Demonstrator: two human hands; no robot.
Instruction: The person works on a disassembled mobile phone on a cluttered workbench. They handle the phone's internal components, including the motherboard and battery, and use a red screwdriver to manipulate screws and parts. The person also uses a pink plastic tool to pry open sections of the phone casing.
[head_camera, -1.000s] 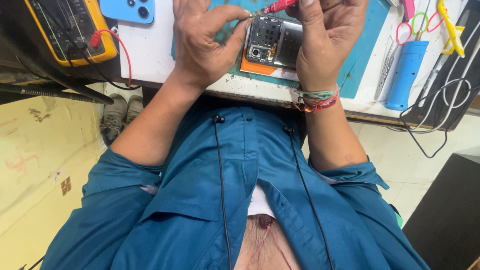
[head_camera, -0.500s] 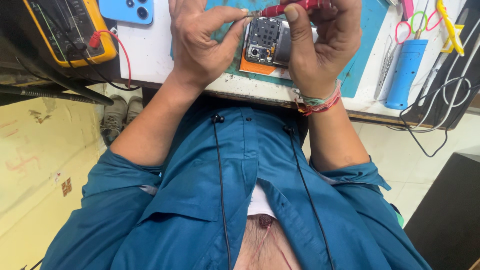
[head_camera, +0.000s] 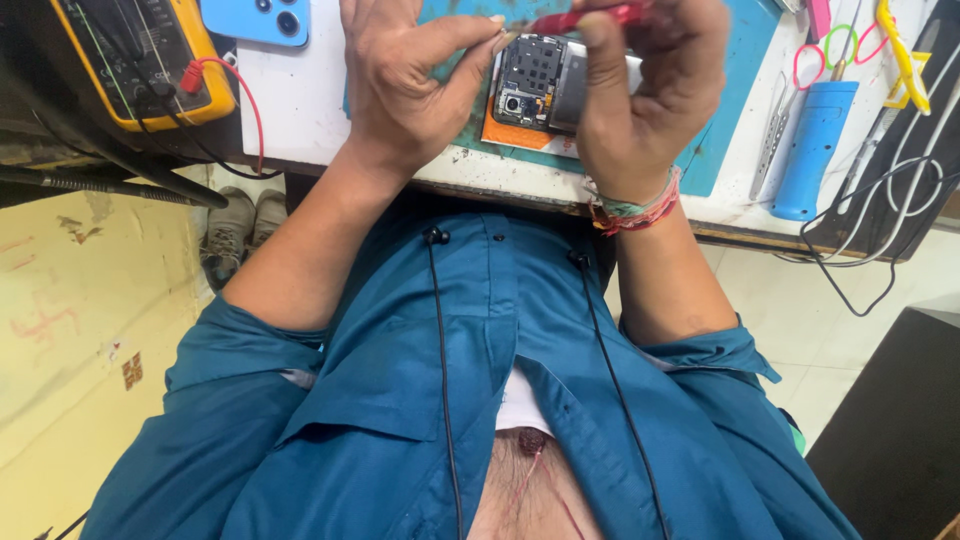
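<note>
1. A white worktop (head_camera: 300, 100) carries a teal mat (head_camera: 745, 70); pale floor tiles (head_camera: 800, 300) lie below.
2. The opened phone (head_camera: 545, 85), back off with its dark circuitry bare, sits over the mat between both hands.
3. Left hand (head_camera: 400, 80): grip pinching the phone's edge.
4. Right hand (head_camera: 645, 90): grip closed on a slim red tool (head_camera: 585, 17).
5. A boxy yellow multimeter (head_camera: 140, 55) and a blue cylindrical handle (head_camera: 812, 150) lie at either side.

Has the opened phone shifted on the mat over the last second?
Yes. The opened phone has turned from lying flat to tilted up between both hands, moving slightly left against the blue cylindrical tool.
</note>
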